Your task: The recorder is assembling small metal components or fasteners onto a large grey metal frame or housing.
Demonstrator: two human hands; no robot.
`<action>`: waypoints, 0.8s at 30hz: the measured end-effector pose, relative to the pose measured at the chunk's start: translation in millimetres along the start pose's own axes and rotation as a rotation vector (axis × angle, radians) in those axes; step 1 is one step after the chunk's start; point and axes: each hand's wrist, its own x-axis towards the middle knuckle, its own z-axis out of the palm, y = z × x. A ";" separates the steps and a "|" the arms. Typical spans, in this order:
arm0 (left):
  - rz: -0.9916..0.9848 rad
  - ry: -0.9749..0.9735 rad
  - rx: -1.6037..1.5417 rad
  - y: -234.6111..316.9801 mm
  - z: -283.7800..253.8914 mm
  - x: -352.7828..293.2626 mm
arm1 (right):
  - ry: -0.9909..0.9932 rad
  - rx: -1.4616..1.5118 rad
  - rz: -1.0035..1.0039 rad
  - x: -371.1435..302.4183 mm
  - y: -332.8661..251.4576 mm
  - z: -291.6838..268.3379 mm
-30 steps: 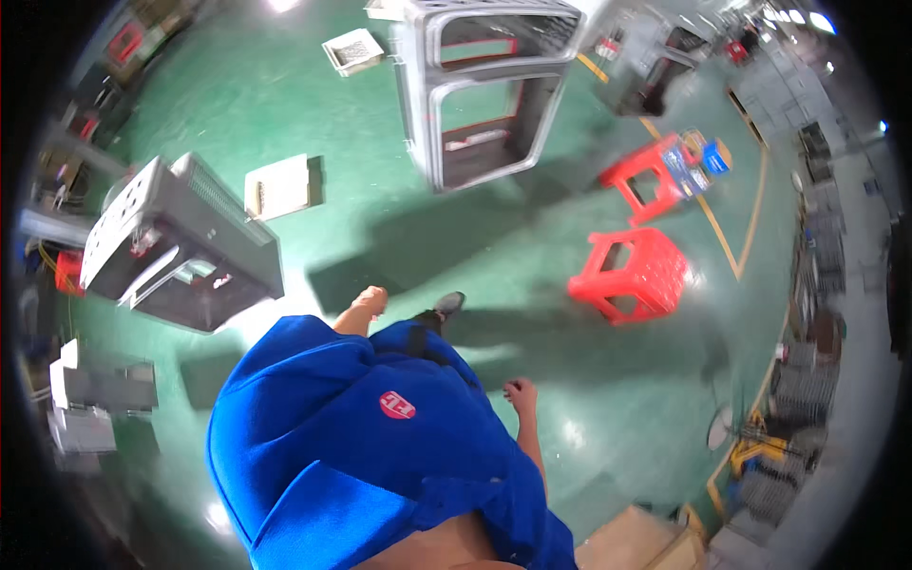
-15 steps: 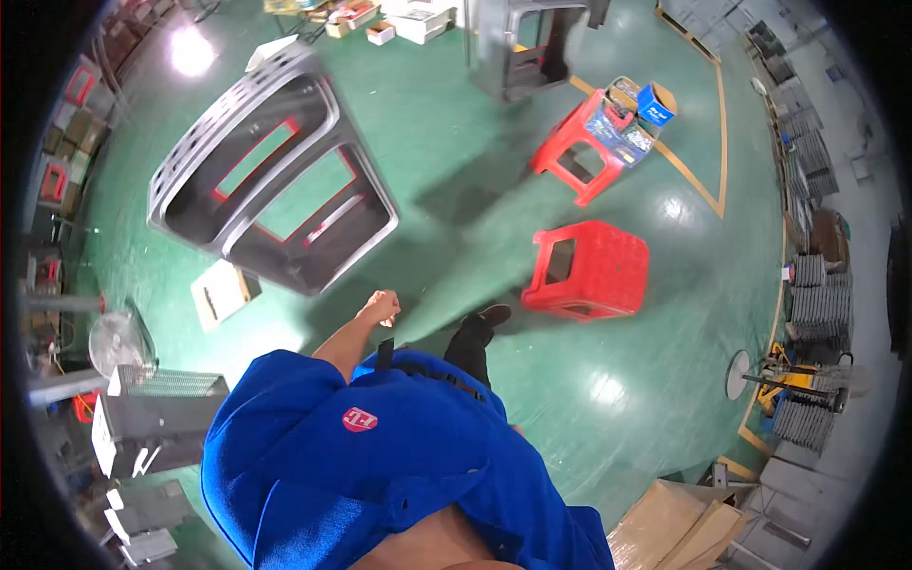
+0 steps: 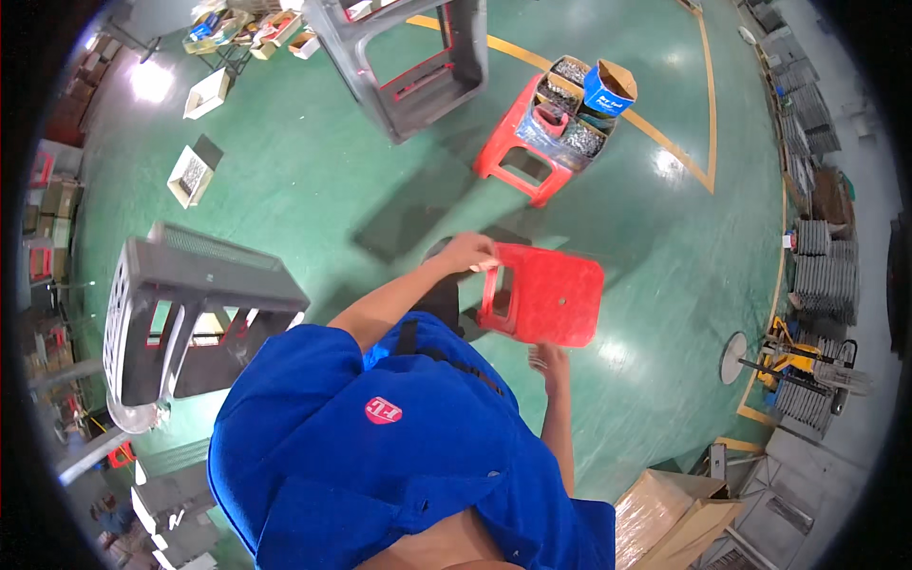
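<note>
A red plastic stool [image 3: 560, 294] stands in front of me, its square seat facing up and the opening in one side turned to my left. My left hand [image 3: 470, 253] reaches across to its far left corner, fingers loosely bent and not wrapped round it; whether they touch the edge I cannot tell. At the near edge of the seat is my right hand [image 3: 549, 359], fingers extended and apart, somewhat blurred. Neither hand visibly holds anything.
Beyond is another red stool [image 3: 522, 157] bearing several boxes of small parts and a blue box [image 3: 609, 88]. Large dark grey frames stand at the far middle [image 3: 437, 100] and left [image 3: 233, 309]. Cartons [image 3: 655, 513] sit at the lower right; a white box [image 3: 193, 174] lies far left.
My view has turned and moved closer to the near stool. My left hand has reached right to its corner, and my right hand has come into view beside its near edge.
</note>
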 end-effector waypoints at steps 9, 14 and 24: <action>0.524 -0.249 0.261 131.8 11.6 233.2 | -0.151 0.755 -0.128 205.4 -268.1 85.6; 0.223 0.055 0.172 155.3 -91.3 380.4 | -0.141 0.368 -0.260 287.8 -391.7 87.5; -0.085 0.192 0.984 75.4 -142.7 601.8 | -0.015 0.170 -0.092 365.5 -431.0 84.1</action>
